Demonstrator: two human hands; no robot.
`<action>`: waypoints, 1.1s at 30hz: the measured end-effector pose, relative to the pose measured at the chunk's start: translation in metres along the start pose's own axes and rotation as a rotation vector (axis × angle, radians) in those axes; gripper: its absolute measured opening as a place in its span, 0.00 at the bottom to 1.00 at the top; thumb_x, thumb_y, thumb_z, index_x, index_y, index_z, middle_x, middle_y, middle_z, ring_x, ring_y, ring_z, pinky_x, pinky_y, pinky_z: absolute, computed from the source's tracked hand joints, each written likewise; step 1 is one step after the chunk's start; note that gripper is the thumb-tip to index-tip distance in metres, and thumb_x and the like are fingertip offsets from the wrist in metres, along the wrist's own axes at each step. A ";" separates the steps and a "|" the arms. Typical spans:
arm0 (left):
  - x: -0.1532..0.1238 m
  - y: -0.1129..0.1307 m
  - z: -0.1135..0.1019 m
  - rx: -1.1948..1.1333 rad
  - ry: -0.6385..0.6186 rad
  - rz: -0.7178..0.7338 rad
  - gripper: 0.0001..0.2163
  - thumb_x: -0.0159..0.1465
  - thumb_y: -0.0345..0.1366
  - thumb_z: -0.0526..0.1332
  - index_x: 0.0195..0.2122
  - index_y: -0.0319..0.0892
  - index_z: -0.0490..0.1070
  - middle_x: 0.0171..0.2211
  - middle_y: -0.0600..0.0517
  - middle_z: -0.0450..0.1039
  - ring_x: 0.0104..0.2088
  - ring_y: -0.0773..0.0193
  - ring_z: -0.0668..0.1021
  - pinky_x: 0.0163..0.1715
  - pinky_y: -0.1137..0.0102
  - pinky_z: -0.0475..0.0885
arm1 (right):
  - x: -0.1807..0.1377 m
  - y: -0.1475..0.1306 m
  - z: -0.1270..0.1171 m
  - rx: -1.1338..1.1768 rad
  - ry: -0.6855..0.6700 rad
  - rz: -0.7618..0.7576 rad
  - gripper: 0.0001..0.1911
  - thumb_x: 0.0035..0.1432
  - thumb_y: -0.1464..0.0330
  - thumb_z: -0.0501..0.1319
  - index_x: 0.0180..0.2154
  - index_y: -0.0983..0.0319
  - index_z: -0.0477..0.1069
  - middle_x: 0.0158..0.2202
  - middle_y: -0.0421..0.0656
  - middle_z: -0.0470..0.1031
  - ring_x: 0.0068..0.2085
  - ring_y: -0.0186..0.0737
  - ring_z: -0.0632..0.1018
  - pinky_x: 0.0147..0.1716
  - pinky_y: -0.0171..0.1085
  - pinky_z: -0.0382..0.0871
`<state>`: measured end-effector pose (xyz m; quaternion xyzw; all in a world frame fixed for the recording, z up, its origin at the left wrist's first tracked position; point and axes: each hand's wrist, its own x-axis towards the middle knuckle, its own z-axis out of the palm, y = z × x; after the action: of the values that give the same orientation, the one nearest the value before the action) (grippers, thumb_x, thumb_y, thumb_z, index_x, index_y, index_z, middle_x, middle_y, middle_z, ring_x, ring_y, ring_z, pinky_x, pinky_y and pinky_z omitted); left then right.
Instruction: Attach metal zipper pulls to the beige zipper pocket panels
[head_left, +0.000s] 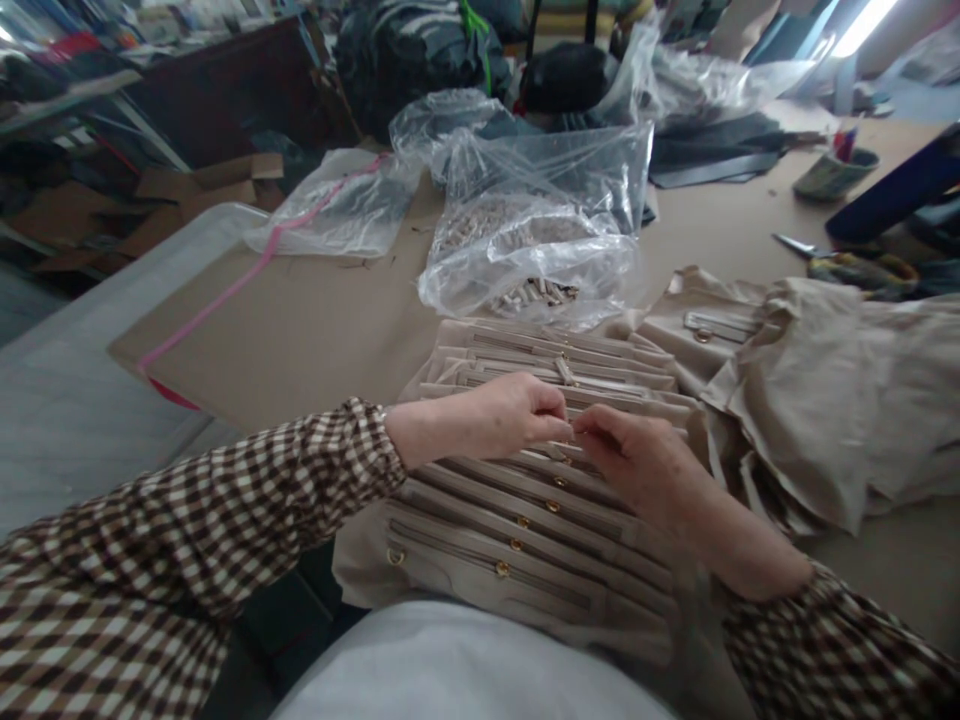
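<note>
Overlapping beige fabric pieces [480, 500] lie in a row in front of me, each with a zipper and a small gold-coloured ring or pull. Over the middle of the row, my left hand [510, 412] and my right hand [637, 455] meet fingertip to fingertip. Both are pinched closed at one of the zippers. Whatever sits between the fingertips is too small and too covered to name. Just beyond my fingers, a short beige tab [564, 372] hangs on a zipper further up the row.
Behind the fabric lies an open clear plastic bag [555, 245] with many small beige tabs [536, 292]. More beige fabric [817, 390] is heaped at right. Scissors [862, 268] and a cup [836, 173] stand farther back. A pink strip [217, 310] crosses the table's left side.
</note>
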<state>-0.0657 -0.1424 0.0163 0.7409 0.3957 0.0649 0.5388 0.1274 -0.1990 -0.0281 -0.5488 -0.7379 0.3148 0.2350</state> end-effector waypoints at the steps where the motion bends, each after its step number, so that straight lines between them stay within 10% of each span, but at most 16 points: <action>1: -0.001 0.000 -0.001 -0.211 -0.030 -0.033 0.10 0.62 0.40 0.62 0.28 0.41 0.68 0.19 0.59 0.61 0.19 0.73 0.64 0.18 0.77 0.57 | 0.002 -0.004 0.000 0.158 0.009 0.016 0.06 0.60 0.67 0.58 0.34 0.60 0.74 0.26 0.39 0.75 0.26 0.34 0.72 0.26 0.34 0.62; 7: -0.005 0.005 0.004 -0.879 -0.078 -0.023 0.19 0.56 0.51 0.69 0.32 0.42 0.65 0.20 0.61 0.59 0.16 0.74 0.67 0.09 0.81 0.51 | 0.010 -0.023 0.007 1.078 -0.122 0.199 0.14 0.54 0.60 0.69 0.40 0.60 0.76 0.36 0.42 0.79 0.33 0.35 0.78 0.35 0.34 0.73; 20: 0.002 0.013 0.025 -1.084 0.252 -0.009 0.10 0.62 0.40 0.66 0.34 0.41 0.67 0.21 0.61 0.62 0.14 0.76 0.65 0.09 0.83 0.58 | -0.002 -0.041 0.032 1.620 0.193 0.347 0.14 0.43 0.68 0.76 0.34 0.60 0.79 0.30 0.37 0.78 0.30 0.28 0.76 0.34 0.29 0.74; 33: -0.002 0.024 0.015 -0.921 0.266 -0.064 0.07 0.67 0.32 0.59 0.32 0.40 0.65 0.22 0.57 0.66 0.16 0.75 0.68 0.08 0.83 0.54 | -0.006 -0.040 0.004 1.262 0.359 0.020 0.08 0.57 0.67 0.68 0.30 0.59 0.71 0.38 0.39 0.81 0.40 0.38 0.81 0.43 0.41 0.78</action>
<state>-0.0467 -0.1571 0.0316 0.3979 0.4141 0.3110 0.7573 0.1002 -0.2135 -0.0019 -0.3562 -0.3556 0.5929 0.6286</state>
